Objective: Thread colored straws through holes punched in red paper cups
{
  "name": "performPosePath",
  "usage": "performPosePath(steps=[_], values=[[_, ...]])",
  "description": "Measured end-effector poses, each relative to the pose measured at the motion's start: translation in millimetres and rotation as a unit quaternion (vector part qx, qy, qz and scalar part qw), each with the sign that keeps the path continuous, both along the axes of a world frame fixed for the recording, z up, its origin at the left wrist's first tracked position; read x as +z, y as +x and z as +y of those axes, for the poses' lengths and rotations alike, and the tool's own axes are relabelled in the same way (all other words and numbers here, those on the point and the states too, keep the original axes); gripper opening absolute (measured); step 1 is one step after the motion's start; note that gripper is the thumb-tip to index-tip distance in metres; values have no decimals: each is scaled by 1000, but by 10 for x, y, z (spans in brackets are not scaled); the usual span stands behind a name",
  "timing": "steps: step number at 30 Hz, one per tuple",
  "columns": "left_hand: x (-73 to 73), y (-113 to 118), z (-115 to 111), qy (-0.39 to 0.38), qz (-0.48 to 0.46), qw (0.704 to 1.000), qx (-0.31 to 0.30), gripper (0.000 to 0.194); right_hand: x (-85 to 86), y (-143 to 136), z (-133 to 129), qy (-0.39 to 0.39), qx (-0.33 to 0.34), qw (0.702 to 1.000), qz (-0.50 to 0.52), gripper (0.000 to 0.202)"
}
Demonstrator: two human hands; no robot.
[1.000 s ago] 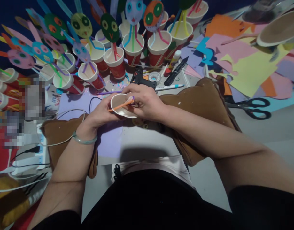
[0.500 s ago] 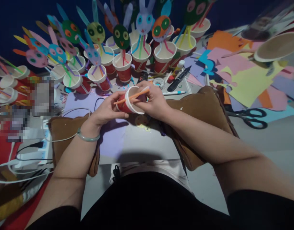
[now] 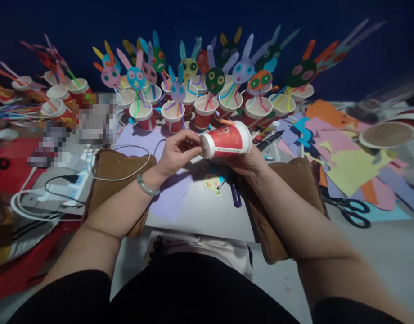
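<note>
A red and white paper cup [image 3: 225, 140] is tipped on its side in the air, base to the left and rim to the right. My left hand [image 3: 180, 152], with a bracelet at the wrist, has its fingers closed at the cup's base. From behind and below, my right hand [image 3: 249, 163] grips the rim end, most of its fingers hidden by the cup. A bit of an orange strip [image 3: 226, 122] shows above the cup's side. On the table under the hands lie a yellow paper face [image 3: 211, 182] and a purple pen [image 3: 236, 195].
Several paper cups [image 3: 207, 108] with bunny-faced paper figures stand along the back. Coloured paper scraps [image 3: 350, 168] and black-handled scissors [image 3: 355, 211] lie at right. Brown cushions [image 3: 117, 173] sit under both forearms. White cables and a power strip [image 3: 77, 180] are at left.
The cup has turned from its opening facing me to lying sideways, its base toward my left hand. My right hand has moved from the opening to behind the rim. The view has shifted.
</note>
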State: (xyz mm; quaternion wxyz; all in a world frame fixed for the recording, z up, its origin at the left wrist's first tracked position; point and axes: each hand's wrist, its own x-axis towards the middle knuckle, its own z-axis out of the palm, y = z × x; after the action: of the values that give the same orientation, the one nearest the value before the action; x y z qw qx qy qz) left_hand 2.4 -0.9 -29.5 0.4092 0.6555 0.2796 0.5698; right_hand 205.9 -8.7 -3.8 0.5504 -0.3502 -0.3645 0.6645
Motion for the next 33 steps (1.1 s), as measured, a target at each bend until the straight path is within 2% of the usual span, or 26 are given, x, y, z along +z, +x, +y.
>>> performPosePath(steps=[3, 7, 10, 14, 20, 26, 29, 33], values=[[44, 4, -59, 71, 28, 996, 48, 24, 5, -13, -36, -16, -8, 1000, 10, 35], [88, -15, -106, 113, 84, 986, 88, 24, 1, -28, -48, -39, -18, 999, 14, 35], [97, -14, -120, 142, 109, 979, 99, 24, 3, -40, -50, -42, -28, 999, 16, 36], [74, -6, -119, 165, 93, 977, 98, 21, -13, -60, -41, -38, -24, 999, 12, 33], [34, -34, -99, 130, 123, 977, 118, 29, -25, -110, -28, -12, -39, 999, 11, 33], [52, -53, -84, 115, 133, 976, 131, 24, 28, -151, -50, -3, -68, 998, 10, 33], [42, -41, -82, 97, 122, 981, 118, 26, 35, -159, -64, 4, -64, 998, 5, 30], [-19, -2, -69, 34, 77, 994, 71, 34, 12, -146, -62, -1, -59, 998, 26, 28]])
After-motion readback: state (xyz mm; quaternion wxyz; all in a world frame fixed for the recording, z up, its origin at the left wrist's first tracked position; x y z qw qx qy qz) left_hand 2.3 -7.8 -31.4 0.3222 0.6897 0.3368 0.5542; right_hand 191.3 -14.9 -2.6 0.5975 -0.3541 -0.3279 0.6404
